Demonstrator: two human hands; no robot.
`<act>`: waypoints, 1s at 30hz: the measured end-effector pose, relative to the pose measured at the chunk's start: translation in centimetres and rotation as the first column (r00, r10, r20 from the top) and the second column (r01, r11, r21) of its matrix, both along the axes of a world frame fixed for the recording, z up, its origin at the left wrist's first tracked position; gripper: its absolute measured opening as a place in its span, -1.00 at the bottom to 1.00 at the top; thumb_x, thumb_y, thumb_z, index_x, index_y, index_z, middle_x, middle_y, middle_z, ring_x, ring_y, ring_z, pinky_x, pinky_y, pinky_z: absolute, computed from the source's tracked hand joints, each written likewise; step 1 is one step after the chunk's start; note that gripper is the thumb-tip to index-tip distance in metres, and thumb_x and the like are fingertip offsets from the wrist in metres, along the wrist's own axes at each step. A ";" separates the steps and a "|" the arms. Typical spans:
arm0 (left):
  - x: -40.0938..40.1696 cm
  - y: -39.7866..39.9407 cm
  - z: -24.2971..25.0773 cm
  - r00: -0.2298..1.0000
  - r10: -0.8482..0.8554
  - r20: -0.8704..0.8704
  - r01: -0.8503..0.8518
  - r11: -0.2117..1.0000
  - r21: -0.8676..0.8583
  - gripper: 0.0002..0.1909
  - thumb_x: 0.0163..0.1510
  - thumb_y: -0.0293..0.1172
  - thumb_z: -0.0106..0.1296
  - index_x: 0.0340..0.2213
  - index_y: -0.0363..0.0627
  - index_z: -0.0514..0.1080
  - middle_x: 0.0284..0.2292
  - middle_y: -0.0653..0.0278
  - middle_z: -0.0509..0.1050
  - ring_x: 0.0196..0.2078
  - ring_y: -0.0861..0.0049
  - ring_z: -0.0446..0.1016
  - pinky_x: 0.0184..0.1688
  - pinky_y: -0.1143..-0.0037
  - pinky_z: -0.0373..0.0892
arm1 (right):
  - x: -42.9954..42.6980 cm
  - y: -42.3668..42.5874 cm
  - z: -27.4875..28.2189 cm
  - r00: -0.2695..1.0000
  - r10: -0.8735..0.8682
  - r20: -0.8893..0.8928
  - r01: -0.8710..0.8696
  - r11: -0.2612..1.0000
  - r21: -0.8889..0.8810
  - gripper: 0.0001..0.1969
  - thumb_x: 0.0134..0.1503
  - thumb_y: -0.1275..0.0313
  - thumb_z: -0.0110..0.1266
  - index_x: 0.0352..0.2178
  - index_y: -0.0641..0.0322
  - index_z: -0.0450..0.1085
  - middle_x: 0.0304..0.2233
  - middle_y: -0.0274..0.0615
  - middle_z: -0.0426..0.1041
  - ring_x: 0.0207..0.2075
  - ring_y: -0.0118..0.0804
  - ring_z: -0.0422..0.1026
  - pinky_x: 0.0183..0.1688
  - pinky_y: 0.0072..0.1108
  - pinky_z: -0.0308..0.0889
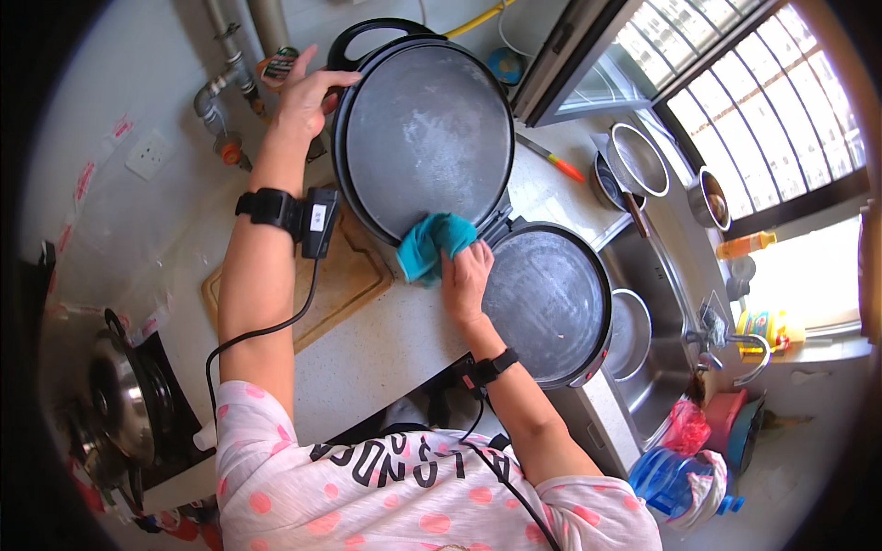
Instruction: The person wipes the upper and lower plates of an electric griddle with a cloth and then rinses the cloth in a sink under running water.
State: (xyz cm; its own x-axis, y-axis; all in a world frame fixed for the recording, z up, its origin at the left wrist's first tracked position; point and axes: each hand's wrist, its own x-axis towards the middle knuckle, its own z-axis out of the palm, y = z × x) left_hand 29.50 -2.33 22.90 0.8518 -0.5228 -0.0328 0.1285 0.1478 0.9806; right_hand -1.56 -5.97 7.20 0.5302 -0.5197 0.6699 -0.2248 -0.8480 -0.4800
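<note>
An electric griddle with two round dark plates stands opened out on the counter. Its lid plate (431, 138) bears whitish smears, and so does its other plate (548, 303), which has red marks on its rim. At the upper left of the lid, my left hand (306, 96) is at the black loop handle (375, 34), thumb and fingers around the edge; how firmly it grips is hard to tell. My right hand (468, 279) holds a teal cloth (435, 244) against the lid's lower rim, near the hinge.
A wooden cutting board (344, 275) lies left of the griddle. A knife with an orange handle (565, 167) lies behind it. At right are a steel sink (672, 406) holding a bowl (628, 334), a colander (639, 160) and a blue water jug (672, 482). A lidded pot (120, 399) stands far left.
</note>
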 end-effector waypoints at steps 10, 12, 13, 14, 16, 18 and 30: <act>2.4 -2.1 -0.9 0.966 -0.071 -0.248 0.021 0.980 -0.197 -0.62 -0.11 -0.49 0.17 -0.18 -0.25 0.42 -0.22 0.25 0.46 -0.16 0.47 0.38 -0.05 0.50 0.27 | -5.7 -0.3 -0.4 0.987 0.129 -0.097 -0.101 0.963 0.248 -0.91 0.00 0.53 0.07 -0.43 0.20 0.31 -0.50 -0.15 0.31 -0.36 -0.10 0.30 -0.15 -0.40 0.20; 2.9 -2.2 -0.9 0.965 -0.033 -0.259 -0.023 0.978 -0.209 -0.62 -0.09 -0.50 0.16 -0.17 -0.28 0.41 -0.20 0.23 0.46 -0.14 0.46 0.38 -0.05 0.49 0.28 | -7.9 0.1 0.3 0.982 0.137 -0.127 -0.069 0.897 0.437 -0.93 0.01 0.53 0.05 -0.42 0.22 0.31 -0.50 -0.20 0.31 -0.37 -0.17 0.30 -0.18 -0.46 0.21; 2.9 -2.5 -0.7 0.965 -0.036 -0.259 -0.018 0.978 -0.206 -0.62 -0.09 -0.50 0.16 -0.17 -0.28 0.41 -0.20 0.23 0.46 -0.14 0.46 0.38 -0.05 0.49 0.28 | -8.8 0.1 1.0 0.975 0.152 -0.159 -0.025 0.795 0.606 -0.94 0.02 0.53 0.02 -0.42 0.24 0.32 -0.51 -0.24 0.31 -0.38 -0.23 0.31 -0.21 -0.52 0.23; 3.0 -2.7 -0.6 0.964 -0.033 -0.264 -0.026 0.976 -0.217 -0.62 -0.08 -0.50 0.15 -0.16 -0.28 0.41 -0.18 0.22 0.45 -0.13 0.45 0.37 -0.04 0.48 0.28 | -9.5 0.2 1.8 0.976 0.149 -0.160 -0.021 0.794 0.608 -0.94 0.02 0.53 0.02 -0.42 0.24 0.32 -0.51 -0.24 0.31 -0.38 -0.23 0.31 -0.21 -0.52 0.23; 2.2 -3.4 0.4 0.957 -0.014 -0.291 -0.054 0.973 -0.223 -0.64 -0.06 -0.52 0.11 -0.15 -0.28 0.42 -0.16 0.20 0.45 -0.11 0.43 0.37 -0.03 0.48 0.28 | -11.0 0.4 4.0 0.963 0.082 0.258 -0.259 0.006 0.966 -0.92 0.03 0.50 -0.01 -0.42 0.29 0.34 -0.49 -0.35 0.29 -0.34 -0.41 0.32 -0.24 -0.62 0.24; 1.6 -3.9 0.8 0.958 -0.022 -0.285 -0.052 0.968 -0.247 -0.67 -0.05 -0.52 0.11 -0.18 -0.29 0.42 -0.19 0.20 0.46 -0.14 0.42 0.39 -0.05 0.48 0.29 | -13.2 -0.4 3.4 0.945 0.202 0.256 -0.258 -0.015 0.966 -0.89 0.04 0.47 -0.02 -0.40 0.31 0.35 -0.46 -0.38 0.30 -0.31 -0.47 0.31 -0.22 -0.62 0.24; 0.4 -3.6 2.9 0.970 -0.069 -0.235 0.009 0.970 -0.245 -0.88 -0.01 -0.48 0.09 -0.36 -0.16 0.45 -0.41 0.30 0.47 -0.32 0.46 0.43 -0.21 0.46 0.38 | -17.9 7.7 -1.7 0.995 0.097 -0.006 0.073 -0.710 0.700 -0.38 0.01 -0.04 0.12 -0.13 0.33 0.32 -0.25 -0.06 0.45 -0.20 -0.21 0.44 -0.08 -0.41 0.35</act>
